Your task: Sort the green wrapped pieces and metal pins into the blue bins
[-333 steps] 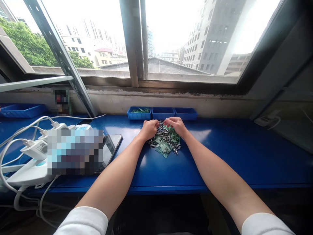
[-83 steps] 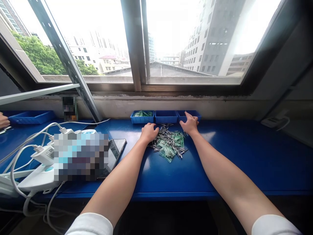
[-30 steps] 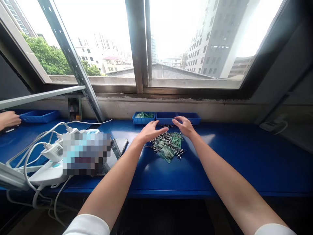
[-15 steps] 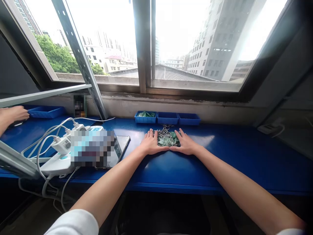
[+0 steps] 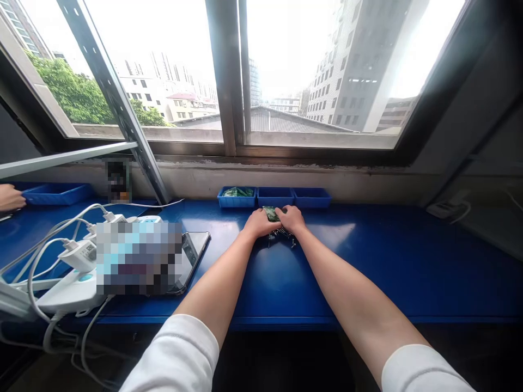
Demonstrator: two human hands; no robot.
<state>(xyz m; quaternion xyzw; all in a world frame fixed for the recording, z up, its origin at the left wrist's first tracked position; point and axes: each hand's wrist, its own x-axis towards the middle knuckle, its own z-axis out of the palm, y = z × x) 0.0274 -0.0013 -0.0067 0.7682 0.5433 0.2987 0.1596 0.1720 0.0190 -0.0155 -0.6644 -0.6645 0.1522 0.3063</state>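
My left hand and my right hand are close together on the blue table, curled around a green packet and a heap of small metal screws. Both hands are closed on the packet from its two sides, fingertips at its far edge. Several loose screws stick out below my hands and lie on the table on the near side. How many screws are under my palms is hidden.
Beyond my hands stand a blue tray with green packets and two more blue trays. At left are a phone, a white power strip with cables, a metal post and another person's hand.
My hands have moved forward and closer together, and their spread fingers have curled around the packet and screws. The other person's hand shows less at the left edge.
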